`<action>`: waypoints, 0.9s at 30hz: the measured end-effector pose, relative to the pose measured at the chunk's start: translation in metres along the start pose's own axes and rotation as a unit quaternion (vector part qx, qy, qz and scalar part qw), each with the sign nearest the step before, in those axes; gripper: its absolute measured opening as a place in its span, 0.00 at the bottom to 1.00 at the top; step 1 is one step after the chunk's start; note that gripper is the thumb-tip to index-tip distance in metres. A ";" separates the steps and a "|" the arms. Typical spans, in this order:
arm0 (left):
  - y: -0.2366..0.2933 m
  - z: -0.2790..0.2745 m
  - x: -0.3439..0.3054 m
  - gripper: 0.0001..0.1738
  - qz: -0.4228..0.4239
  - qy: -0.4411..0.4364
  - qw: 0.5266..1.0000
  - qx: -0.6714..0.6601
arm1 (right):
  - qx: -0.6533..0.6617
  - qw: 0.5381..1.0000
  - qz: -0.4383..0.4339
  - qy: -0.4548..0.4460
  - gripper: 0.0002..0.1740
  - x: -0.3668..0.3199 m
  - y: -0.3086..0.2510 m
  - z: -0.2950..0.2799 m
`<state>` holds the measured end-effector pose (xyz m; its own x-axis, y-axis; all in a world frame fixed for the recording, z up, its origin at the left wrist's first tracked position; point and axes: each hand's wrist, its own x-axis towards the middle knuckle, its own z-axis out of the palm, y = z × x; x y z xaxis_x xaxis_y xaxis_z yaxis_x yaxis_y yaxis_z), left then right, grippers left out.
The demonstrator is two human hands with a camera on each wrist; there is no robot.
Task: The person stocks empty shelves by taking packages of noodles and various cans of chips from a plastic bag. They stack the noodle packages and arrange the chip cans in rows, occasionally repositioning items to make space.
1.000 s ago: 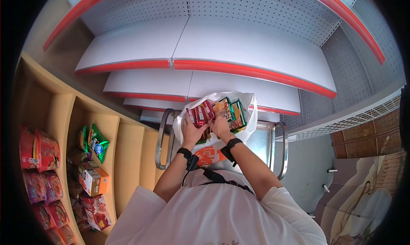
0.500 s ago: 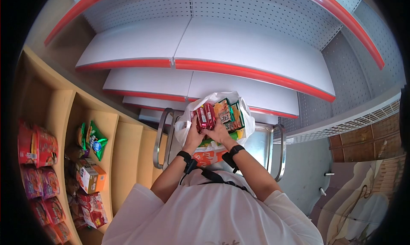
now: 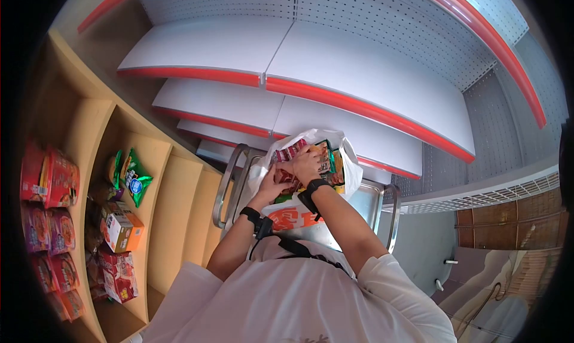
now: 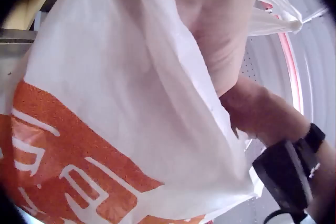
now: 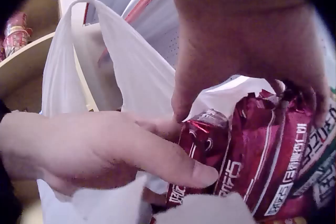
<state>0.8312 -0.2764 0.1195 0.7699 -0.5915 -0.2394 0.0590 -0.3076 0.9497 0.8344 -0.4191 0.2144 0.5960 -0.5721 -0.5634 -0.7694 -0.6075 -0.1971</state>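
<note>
A white plastic bag (image 3: 353,178) with orange print stands full of packets on a metal cart. My right hand (image 3: 307,165) arches over red snack packets (image 5: 262,155) in the bag's mouth, thumb on one side and fingertips on the other, gripping their tops. My left hand (image 3: 271,189) holds the same packets from the left, its thumb pressed on the front of one. More red packets (image 3: 294,149) show beyond the hands, and green-edged packets (image 3: 338,170) lie to the right. In the left wrist view, the bag's side (image 4: 110,61) hides most of the left hand.
White shelves (image 3: 371,86) with red edges stand ahead. To the left, a wooden shelf unit (image 3: 173,205) holds red noodle tubs (image 3: 61,178), a green bag (image 3: 134,178) and boxes (image 3: 121,226). The cart's metal handles (image 3: 391,217) rise on both sides of the bag.
My right hand has moved up and over the red packets, which now sit mostly under it. My left hand stays at their left side. The head view has turned slightly.
</note>
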 end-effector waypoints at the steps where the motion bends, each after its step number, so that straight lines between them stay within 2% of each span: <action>1: -0.019 -0.002 0.006 0.50 0.021 0.046 0.995 0.081 | 0.010 1.000 0.018 -0.010 0.77 0.004 -0.002 0.001; 2: -0.026 -0.004 0.007 0.44 0.008 0.028 0.999 -0.024 | 0.008 0.999 0.025 -0.021 0.77 0.003 -0.003 -0.003; 3: -0.021 -0.007 0.004 0.44 0.008 0.033 0.999 -0.026 | 0.004 1.000 0.020 -0.020 0.77 0.002 -0.005 -0.005; 4: -0.010 -0.013 -0.001 0.41 -0.057 -0.004 0.988 -0.141 | -0.023 0.999 0.016 -0.018 0.77 0.001 -0.007 -0.005; 5: 0.001 -0.016 -0.007 0.39 -0.120 -0.044 0.959 -0.254 | -0.050 0.999 0.013 -0.015 0.78 -0.002 -0.007 -0.003; 6: 0.003 -0.018 -0.010 0.39 -0.119 -0.042 0.959 -0.255 | -0.076 0.997 0.002 -0.020 0.79 -0.004 -0.005 -0.001; 8: 0.009 -0.017 -0.017 0.36 -0.163 -0.012 0.927 -0.337 | -0.076 0.997 -0.015 -0.012 0.79 -0.011 0.002 0.004; 13: 0.003 -0.013 -0.020 0.31 -0.140 -0.007 0.925 -0.354 | -0.039 0.998 -0.039 0.029 0.80 -0.019 0.017 0.011; 15: -0.006 -0.014 -0.020 0.24 -0.163 0.028 0.925 -0.342 | -0.054 0.997 -0.039 0.044 0.80 -0.013 0.029 0.017; 16: -0.010 -0.015 -0.019 0.19 -0.153 0.044 0.938 -0.307 | -0.012 0.998 -0.038 0.058 0.82 -0.012 0.035 0.016; 17: -0.013 -0.012 -0.017 0.19 -0.152 0.042 0.938 -0.310 | 0.032 0.996 -0.038 0.072 0.83 -0.011 0.040 0.015; 18: -0.008 -0.009 -0.016 0.19 -0.175 0.060 0.940 -0.288 | 0.047 0.998 -0.020 0.035 0.86 -0.011 0.043 0.008; 20: 0.000 -0.008 -0.013 0.19 -0.198 0.077 0.940 -0.268 | 0.056 0.997 -0.035 0.051 0.87 -0.006 0.056 0.013; 22: 0.011 -0.010 -0.010 0.23 -0.211 0.010 0.955 -0.209 | 0.089 0.994 -0.049 0.049 0.87 -0.010 0.066 0.010; 23: 0.016 -0.010 -0.010 0.23 -0.211 0.008 0.955 -0.209 | 0.088 0.994 -0.048 0.049 0.87 -0.011 0.073 0.010; 25: 0.045 -0.010 -0.016 0.27 -0.230 -0.047 0.962 -0.140 | 0.235 0.960 -0.139 0.069 0.81 -0.007 0.088 0.011; 26: 0.048 -0.007 -0.016 0.27 -0.228 -0.049 0.962 -0.139 | 0.337 0.912 -0.235 0.004 0.73 0.014 0.098 0.015; 27: 0.049 -0.003 -0.015 0.28 -0.247 -0.089 0.914 -0.308 | 0.339 0.911 -0.233 0.009 0.73 0.006 0.098 0.006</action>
<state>0.8244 -0.2799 0.1702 0.4400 -0.6224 -0.6473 0.7611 -0.1241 0.6367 0.7610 -0.4788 0.1872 0.8935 -0.3509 -0.2800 -0.3931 -0.3101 -0.8656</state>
